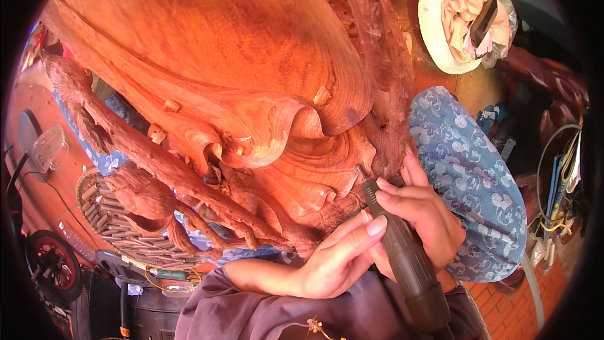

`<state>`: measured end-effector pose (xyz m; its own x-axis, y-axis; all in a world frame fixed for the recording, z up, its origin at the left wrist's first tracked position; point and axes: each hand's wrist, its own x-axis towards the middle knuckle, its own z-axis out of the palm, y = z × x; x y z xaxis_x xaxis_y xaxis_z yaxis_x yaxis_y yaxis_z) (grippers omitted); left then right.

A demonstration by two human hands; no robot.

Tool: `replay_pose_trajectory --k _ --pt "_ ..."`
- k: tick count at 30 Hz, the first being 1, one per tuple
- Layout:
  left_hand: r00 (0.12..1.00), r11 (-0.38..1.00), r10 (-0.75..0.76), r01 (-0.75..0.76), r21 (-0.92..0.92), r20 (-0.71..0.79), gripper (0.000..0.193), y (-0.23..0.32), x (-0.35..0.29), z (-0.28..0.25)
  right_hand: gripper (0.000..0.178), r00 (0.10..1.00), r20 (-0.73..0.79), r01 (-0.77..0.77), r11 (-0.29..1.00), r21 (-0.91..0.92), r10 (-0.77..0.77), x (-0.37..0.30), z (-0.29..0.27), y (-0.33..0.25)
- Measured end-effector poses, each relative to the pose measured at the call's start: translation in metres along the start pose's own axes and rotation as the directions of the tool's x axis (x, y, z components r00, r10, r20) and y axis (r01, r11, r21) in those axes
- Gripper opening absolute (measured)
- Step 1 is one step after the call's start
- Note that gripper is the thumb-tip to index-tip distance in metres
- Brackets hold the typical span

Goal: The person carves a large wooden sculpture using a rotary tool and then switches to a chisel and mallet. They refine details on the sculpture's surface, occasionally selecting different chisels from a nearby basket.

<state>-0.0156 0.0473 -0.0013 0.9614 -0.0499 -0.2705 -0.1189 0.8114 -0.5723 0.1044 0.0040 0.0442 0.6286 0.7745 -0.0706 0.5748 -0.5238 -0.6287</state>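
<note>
1. The right hand point(434, 220), at 4 o'clock, has its fingers closed around a dark, ribbed, pen-shaped tool point(409, 258), its slim metal bit point(360, 169) pointing toward 11 o'clock.
2. The left hand point(336, 267), between 5 and 6, has curled fingers beside the tool; I cannot tell whether they grip it.
3. The large orange-brown carved wooden piece point(251, 56) spreads across 9 to 12; the bit is at its lower-right folds.
4. Its smooth hollow opens toward 11, with loose wood chips point(322, 95).
5. A rough reddish-brown wooden rim point(380, 44) borders 1 to 3; a gnarled reddish branch point(154, 151) bars 7 to 9.
6. Blue, white-patterned cloth point(472, 182) lies at 3, a white-brimmed hat point(434, 19) at 2.
</note>
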Motion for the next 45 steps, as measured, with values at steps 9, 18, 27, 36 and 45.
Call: replay_pose_trajectory --k 9,18,27,36,45 --pt "0.996 0.998 0.000 0.005 0.064 -0.087 0.029 0.003 -0.004 0.006 0.015 0.999 0.037 0.026 0.999 0.031 -0.027 0.002 0.001 0.003" --pt "0.999 0.998 0.047 -0.046 0.035 -0.023 0.034 -0.002 0.003 -0.007 0.012 0.999 -0.023 -0.037 0.993 -0.111 0.035 -0.003 0.004 -0.005" --pt "0.977 1.000 -0.016 0.019 0.012 -0.211 0.034 0.001 0.002 0.004 0.014 0.998 -0.052 0.015 0.980 -0.200 -0.025 -0.009 0.012 -0.004" --pt "0.971 1.000 0.011 -0.005 0.023 -0.239 0.031 -0.003 0.003 0.009 0.015 0.994 -0.105 0.018 0.985 -0.170 -0.036 -0.009 0.015 -0.003" --pt "0.965 1.000 0.001 0.007 0.028 -0.263 0.033 -0.003 0.001 0.009 0.016 1.000 -0.016 -0.024 0.986 -0.164 0.021 -0.008 0.008 -0.007"
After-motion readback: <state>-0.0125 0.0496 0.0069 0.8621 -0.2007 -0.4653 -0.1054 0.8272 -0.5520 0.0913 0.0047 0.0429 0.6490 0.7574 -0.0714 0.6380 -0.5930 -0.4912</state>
